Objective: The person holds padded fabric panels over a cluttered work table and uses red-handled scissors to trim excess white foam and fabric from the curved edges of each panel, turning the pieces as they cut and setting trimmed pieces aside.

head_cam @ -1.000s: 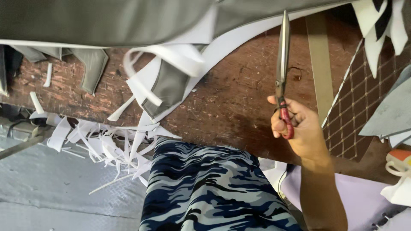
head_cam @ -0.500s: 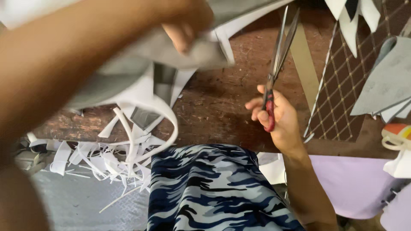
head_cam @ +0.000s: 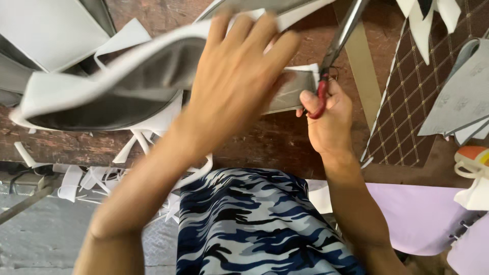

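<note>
My left hand (head_cam: 237, 76) lies spread on a grey sheet of material with a white backing (head_cam: 127, 86), holding it up over the brown wooden worktop (head_cam: 265, 147). My right hand (head_cam: 328, 119) grips long metal scissors with red handles (head_cam: 336, 46), blades pointing up and away. The blades meet the sheet's right edge beside my left hand's fingertips. Whether the blades are apart is hard to tell.
White offcut strips (head_cam: 86, 178) hang over the worktop's near edge at the left. A brown quilted diamond-pattern sheet (head_cam: 417, 102) and grey cut pieces (head_cam: 463, 97) lie at the right. Lilac fabric (head_cam: 417, 214) sits lower right. My camouflage-print lap (head_cam: 254, 224) is below.
My left arm has come down into view and pulled the grey sheet towards the scissors. My right hand with the scissors has shifted left to the sheet's edge.
</note>
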Demonstrator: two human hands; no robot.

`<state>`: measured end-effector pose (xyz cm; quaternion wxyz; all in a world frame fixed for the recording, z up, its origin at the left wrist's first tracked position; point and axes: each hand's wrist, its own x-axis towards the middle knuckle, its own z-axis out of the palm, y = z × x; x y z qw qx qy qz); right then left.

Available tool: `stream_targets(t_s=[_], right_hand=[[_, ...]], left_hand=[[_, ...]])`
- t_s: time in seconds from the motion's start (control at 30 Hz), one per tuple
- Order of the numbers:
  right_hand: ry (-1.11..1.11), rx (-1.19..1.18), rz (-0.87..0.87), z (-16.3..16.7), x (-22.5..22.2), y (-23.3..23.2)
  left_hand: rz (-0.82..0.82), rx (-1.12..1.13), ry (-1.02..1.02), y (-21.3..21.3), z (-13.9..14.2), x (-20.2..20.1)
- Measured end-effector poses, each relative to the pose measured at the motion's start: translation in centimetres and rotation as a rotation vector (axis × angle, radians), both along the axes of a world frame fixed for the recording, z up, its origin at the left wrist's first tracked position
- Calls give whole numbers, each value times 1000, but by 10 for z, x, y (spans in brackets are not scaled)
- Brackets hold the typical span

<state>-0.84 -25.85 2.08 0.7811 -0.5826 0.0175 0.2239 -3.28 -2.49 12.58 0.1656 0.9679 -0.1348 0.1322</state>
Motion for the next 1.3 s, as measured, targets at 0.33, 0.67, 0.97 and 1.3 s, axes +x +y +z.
stream_targets(t_s=[0.33,0.67,0.97,1.3], right_hand=[[90,135,-5,13,-30,7],[210,138,424,34,-64,-27],[280,242,364,36,-75,-30],[322,248,361,20,-73,-41]], left_hand=[[167,-2287,702,-38,-121,-68],[179,-2003,207,-13,-118,-36],[172,-1828,88,-16,-106,-27],[163,-1776,83,-11,-105,-28]])
